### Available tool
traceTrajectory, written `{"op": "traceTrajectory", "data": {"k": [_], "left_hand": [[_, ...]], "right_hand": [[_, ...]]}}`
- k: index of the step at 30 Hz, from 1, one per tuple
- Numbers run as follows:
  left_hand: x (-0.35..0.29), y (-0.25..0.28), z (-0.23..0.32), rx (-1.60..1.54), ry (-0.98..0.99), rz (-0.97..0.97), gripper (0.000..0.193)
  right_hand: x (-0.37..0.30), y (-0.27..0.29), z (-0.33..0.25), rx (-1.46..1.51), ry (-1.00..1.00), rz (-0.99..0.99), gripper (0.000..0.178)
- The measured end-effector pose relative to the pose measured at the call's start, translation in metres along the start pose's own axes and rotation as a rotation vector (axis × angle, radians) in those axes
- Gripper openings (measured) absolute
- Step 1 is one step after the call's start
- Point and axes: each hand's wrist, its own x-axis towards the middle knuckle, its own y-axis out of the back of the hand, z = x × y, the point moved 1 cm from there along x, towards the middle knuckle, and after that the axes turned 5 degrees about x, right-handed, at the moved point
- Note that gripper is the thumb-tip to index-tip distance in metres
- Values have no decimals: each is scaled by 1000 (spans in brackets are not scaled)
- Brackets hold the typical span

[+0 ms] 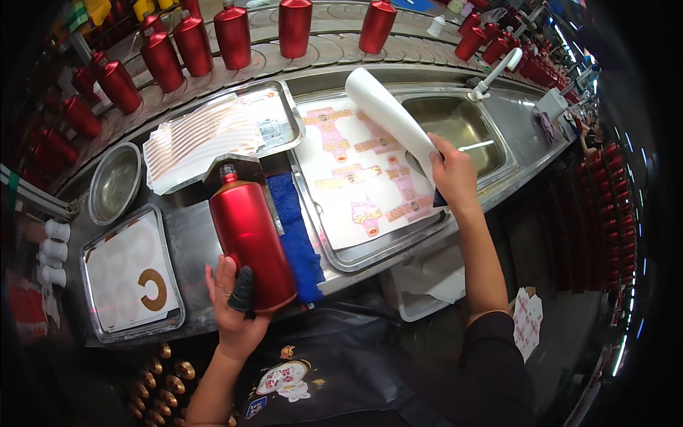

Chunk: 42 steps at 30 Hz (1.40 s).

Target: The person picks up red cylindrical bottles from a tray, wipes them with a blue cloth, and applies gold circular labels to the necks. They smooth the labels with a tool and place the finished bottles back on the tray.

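- the left hand [238, 313] is on the lower end of a red bottle [249, 228], its fingers nearly straight against the side; whether they close round it cannot be told.
- a black cover [242, 288] sits on one digit of that hand.
- the red bottle is left of the middle of the view, slanted, its dark neck pointing away from the person, near a notched metal stand.
- the right hand [455, 176] grips the edge of a white sheet [391, 117], fingers closed on it; the sheet curls up between the label sheet and the sink.
- the label sheet [343, 228], with pink and gold labels, lies in a metal tray [346, 264] on the counter [193, 245].
- a blue cloth [306, 260] lies between the red bottle and that tray.
- beyond the bottle, striped sheets [203, 132] lie partly over another tray.
- to the left, a metal bowl [114, 186] stands above a third tray, which carries a gold c-shaped label [151, 290] on pale sheets.
- a sink [452, 121] with a white tap [496, 75] is at the right.
- along the far side, more red bottles [295, 28] stand upright on a conveyor [334, 50].
- a white bin [416, 311] is below the counter's near edge.
- the person wears a dark apron [334, 341] with a printed picture.
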Motion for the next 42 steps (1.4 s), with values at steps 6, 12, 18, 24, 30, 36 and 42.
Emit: {"op": "traceTrajectory", "data": {"k": [6, 12, 18, 24, 30, 36, 42], "left_hand": [[-1, 0, 1, -10, 10, -4, 80], [-2, -1, 1, -11, 35, -17, 82], [-1, -2, 6, -46, 54, 9, 81], [1, 1, 12, -8, 65, -6, 79], [2, 3, 14, 23, 60, -12, 78], [0, 4, 8, 28, 41, -32, 78], [-1, 2, 3, 9, 16, -27, 79]], "right_hand": [[-55, 65, 75, 551, -153, 148, 38], [-196, 98, 241, 741, -588, 414, 37], [-312, 41, 339, 179, -1110, 375, 44], [-180, 36, 219, 358, -410, 430, 27], [-59, 8, 84, 51, -312, -133, 50], [-41, 1, 91, 255, -365, -228, 26], [-16, 9, 85, 190, -54, -185, 17]]}}
